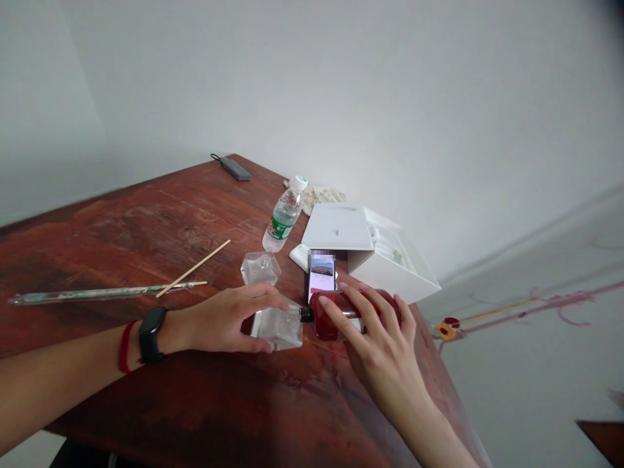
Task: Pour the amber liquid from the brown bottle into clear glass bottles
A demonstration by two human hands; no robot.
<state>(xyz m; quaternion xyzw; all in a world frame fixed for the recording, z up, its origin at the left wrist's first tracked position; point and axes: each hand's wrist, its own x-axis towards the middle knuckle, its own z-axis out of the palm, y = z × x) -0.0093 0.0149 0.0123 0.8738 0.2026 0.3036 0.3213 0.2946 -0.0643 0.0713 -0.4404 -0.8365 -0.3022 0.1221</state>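
My right hand (380,331) is wrapped round a bottle of dark red liquid (326,318), which lies tipped on its side in the air. Its black neck (306,315) points left, at the mouth of a clear faceted cup (280,325). Around that cup curl the thumb and fingers of my left hand (238,318), holding it tilted toward the bottle. Some dark red shows at the cup's left end, by my palm. Just behind stands a second clear cup (260,268).
A water bottle (283,218), a lit phone (322,273) and open white boxes (338,227) stand behind my hands. Wooden chopsticks (195,267), one pair partly wrapped (97,294), lie left. A grey device (234,169) and a cloth (322,195) are near the wall.
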